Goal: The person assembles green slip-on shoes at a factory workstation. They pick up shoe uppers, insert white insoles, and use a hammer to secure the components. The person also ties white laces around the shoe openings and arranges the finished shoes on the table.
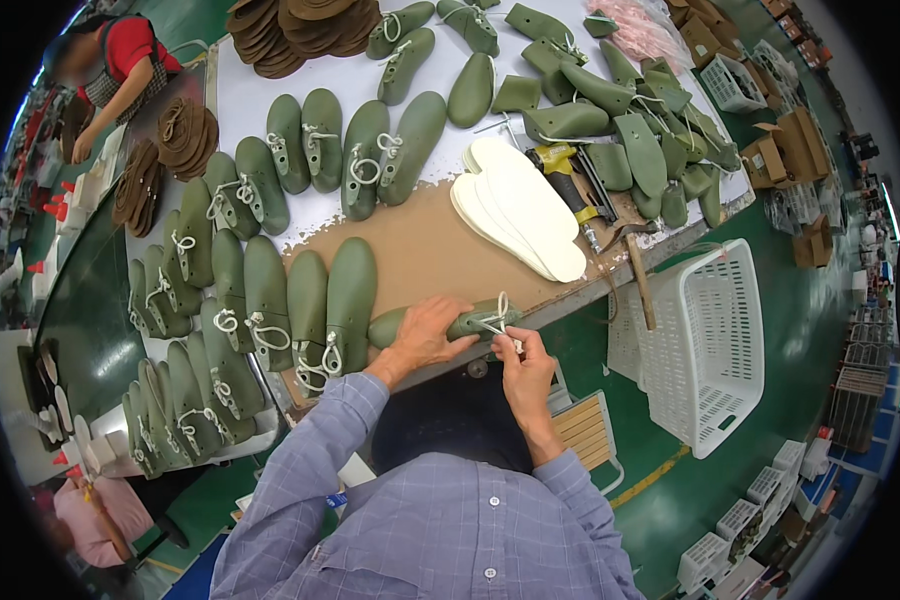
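A green shoe last [465, 322] lies on its side along the near edge of the worktable. My left hand [428, 338] is laid over its middle, gripping it against the tabletop. At the last's right end, my right hand [526, 376] pinches a white cord [501, 310], which loops up from the last. Left of my hands, a pair of green lasts [348, 290] stands with white cord loops at the near ends. Beyond my hands, cream insole-shaped sheets [520, 215] are stacked on the brown board [410, 245].
Rows of corded lasts [265, 290] fill the table's left, and a loose heap [640, 150] covers the far right. A yellow-and-black nail gun [562, 180] and a hammer [640, 280] lie near the right edge. A white basket [705, 350] stands at right. Co-workers [135, 55] are at left.
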Demonstrator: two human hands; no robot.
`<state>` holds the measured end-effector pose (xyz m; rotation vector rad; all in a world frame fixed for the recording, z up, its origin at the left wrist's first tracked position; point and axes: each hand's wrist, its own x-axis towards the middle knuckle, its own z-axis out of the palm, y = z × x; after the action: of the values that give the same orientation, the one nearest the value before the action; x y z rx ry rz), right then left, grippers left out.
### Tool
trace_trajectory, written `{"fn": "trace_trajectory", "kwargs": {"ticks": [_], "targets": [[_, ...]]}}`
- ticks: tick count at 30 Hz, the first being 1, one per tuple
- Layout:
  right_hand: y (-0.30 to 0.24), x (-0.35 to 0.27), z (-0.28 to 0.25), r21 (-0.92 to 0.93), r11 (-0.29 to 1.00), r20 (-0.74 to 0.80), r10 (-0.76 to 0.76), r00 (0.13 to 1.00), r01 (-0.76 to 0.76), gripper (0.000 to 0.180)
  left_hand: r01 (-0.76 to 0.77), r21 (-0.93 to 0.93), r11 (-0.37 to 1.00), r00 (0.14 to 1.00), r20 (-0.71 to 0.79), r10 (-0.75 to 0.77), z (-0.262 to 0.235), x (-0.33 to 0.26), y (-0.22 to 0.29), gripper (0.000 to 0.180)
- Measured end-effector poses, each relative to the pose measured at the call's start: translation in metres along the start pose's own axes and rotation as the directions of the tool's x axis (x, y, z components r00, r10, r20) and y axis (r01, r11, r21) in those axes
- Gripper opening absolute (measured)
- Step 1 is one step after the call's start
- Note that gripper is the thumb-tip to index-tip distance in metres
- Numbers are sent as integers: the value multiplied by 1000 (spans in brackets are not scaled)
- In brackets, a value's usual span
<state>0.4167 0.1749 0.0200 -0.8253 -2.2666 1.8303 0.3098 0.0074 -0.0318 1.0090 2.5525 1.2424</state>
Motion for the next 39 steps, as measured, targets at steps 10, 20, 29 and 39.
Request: {"fn": "trace_trajectory", "kwargs": {"ticks": [10, 20, 29, 39], "targets": [[20, -19, 2, 492, 754, 345, 290, 892, -436, 18, 384, -686, 618, 876, 60, -478, 5, -34, 89, 26], [19, -26, -13, 255, 948, 74, 178, 981, -191, 20, 265, -963, 39, 782, 191, -594, 16, -71, 57, 36], [21, -8, -43, 167, 983, -32, 89, 996, -82, 23, 444, -844, 302, 803, 225, -553, 23, -74, 61, 28], [-13, -18, -14, -18, 995, 409, -78, 909, 93, 20, 328, -944, -43, 630, 252, -735, 39, -51, 94, 32]]}}
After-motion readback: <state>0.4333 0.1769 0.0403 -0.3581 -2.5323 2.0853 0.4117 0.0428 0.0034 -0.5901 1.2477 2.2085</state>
